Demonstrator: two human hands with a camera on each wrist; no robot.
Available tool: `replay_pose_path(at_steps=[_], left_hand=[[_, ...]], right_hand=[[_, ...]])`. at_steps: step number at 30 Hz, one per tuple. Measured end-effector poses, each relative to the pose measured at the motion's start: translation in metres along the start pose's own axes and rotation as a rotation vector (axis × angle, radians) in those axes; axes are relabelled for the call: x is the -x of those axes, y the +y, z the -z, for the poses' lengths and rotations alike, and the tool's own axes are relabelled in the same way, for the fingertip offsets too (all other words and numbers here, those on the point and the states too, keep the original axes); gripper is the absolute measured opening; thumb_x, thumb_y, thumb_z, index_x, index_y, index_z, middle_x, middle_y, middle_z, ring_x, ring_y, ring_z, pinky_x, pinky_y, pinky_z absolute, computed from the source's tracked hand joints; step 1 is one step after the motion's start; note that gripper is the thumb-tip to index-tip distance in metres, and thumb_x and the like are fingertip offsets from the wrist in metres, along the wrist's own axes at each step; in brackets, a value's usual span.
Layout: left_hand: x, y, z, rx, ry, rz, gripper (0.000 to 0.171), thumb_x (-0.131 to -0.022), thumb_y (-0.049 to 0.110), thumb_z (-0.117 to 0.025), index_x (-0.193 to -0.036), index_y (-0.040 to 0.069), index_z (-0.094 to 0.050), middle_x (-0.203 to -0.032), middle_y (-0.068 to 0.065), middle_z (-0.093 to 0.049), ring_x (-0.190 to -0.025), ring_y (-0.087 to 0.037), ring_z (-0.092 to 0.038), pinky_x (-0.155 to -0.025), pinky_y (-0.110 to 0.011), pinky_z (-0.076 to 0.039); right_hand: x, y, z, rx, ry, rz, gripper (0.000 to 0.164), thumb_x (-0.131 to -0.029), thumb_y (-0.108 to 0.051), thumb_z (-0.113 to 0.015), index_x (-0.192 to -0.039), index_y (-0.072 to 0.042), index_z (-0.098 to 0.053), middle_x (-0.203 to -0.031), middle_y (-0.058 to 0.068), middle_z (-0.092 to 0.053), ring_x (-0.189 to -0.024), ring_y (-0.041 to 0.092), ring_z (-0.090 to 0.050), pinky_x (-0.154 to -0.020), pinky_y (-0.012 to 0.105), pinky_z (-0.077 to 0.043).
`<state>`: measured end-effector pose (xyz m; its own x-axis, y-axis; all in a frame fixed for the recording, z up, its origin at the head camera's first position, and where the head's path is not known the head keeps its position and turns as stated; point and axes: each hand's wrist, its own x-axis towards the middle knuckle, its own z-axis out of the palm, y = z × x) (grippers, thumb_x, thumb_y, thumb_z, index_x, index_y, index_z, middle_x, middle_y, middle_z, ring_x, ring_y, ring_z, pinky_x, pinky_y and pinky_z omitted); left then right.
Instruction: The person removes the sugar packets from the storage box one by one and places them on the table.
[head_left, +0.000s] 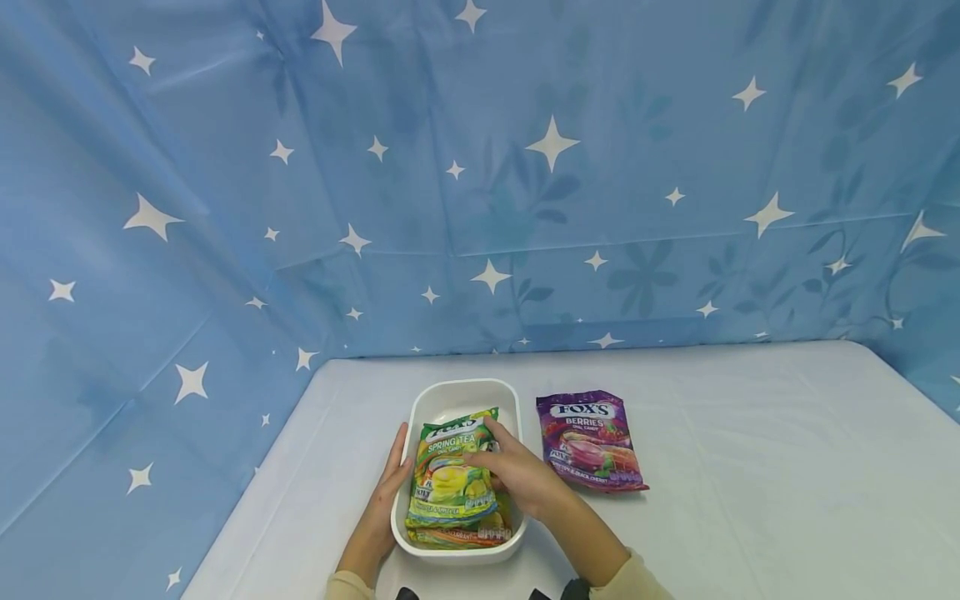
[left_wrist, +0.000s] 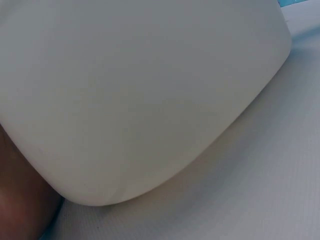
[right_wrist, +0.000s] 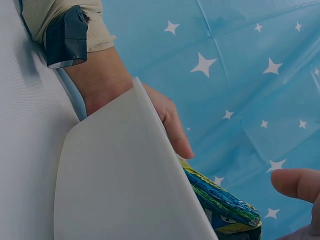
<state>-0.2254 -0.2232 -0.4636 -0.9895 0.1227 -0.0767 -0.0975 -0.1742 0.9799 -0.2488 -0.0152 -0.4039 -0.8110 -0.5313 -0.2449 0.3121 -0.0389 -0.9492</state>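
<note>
- The white tub (head_left: 459,397) sits on the table (head_left: 750,467) near its left edge, closer to the front than to the back wall.
- A green candy bag (head_left: 450,479) lies on top inside the tub, tilted against its left wall; another packet shows beneath it at the tub's front end.
- The right hand (head_left: 517,471) rests on the green candy bag, fingers bent over the bag's right edge and gripping it.
- The left hand (head_left: 386,492) lies flat along the outer left wall of the tub, fingers straight and together, touching it.
- A purple candy bag (head_left: 592,440) lies flat on the table just right of the tub, apart from it.
- A blue star-printed cloth (head_left: 525,167) hangs behind and to the left of the table.
</note>
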Motion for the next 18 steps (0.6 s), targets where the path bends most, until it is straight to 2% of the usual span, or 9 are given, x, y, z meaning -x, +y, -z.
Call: replay_pose_path(at_steps=[2, 6, 14, 18], left_hand=[[0.0, 0.0001, 0.0003, -0.001, -0.002, 0.001, 0.056, -0.1, 0.025, -0.026, -0.147, 0.033, 0.003, -0.155, 0.006, 0.009, -0.141, -0.023, 0.013, -0.112, -0.051, 0.006], [-0.0004, -0.0002, 0.0003, -0.014, 0.002, -0.006, 0.056, -0.099, 0.025, -0.026, -0.147, 0.033, 0.002, -0.154, 0.007, 0.009, -0.141, -0.021, 0.015, -0.112, -0.051, 0.008], [0.0001, 0.0002, -0.0008, -0.028, 0.017, -0.007, 0.056, -0.099, 0.025, -0.026, -0.147, 0.032, 0.002, -0.155, 0.007, 0.008, -0.141, -0.021, 0.014, -0.112, -0.05, 0.007], [0.0006, 0.0006, -0.0013, -0.044, 0.029, -0.01, 0.056, -0.099, 0.025, -0.026, -0.147, 0.032, 0.002, -0.154, 0.008, 0.008, -0.141, -0.02, 0.015, -0.112, -0.05, 0.009]], right_hand=[[-0.0002, 0.0008, -0.0001, -0.003, -0.004, 0.01, 0.086, -0.085, -0.017, -0.058, -0.147, -0.008, 0.0, -0.147, 0.03, -0.013, -0.127, 0.045, -0.035, -0.106, 0.062, -0.017], [-0.0005, 0.0017, -0.0002, 0.005, -0.005, 0.026, 0.085, -0.085, -0.015, -0.058, -0.147, -0.009, -0.001, -0.147, 0.029, -0.013, -0.126, 0.045, -0.035, -0.105, 0.061, -0.021], [-0.0015, 0.0034, -0.0004, 0.007, -0.01, 0.032, 0.082, -0.086, -0.012, -0.056, -0.147, -0.01, -0.002, -0.146, 0.029, -0.018, -0.123, 0.044, -0.039, -0.101, 0.063, -0.027], [-0.0017, 0.004, 0.0002, 0.012, -0.011, 0.03, 0.081, -0.086, -0.012, -0.056, -0.147, -0.011, -0.002, -0.145, 0.028, -0.021, -0.118, 0.038, -0.046, -0.099, 0.061, -0.032]])
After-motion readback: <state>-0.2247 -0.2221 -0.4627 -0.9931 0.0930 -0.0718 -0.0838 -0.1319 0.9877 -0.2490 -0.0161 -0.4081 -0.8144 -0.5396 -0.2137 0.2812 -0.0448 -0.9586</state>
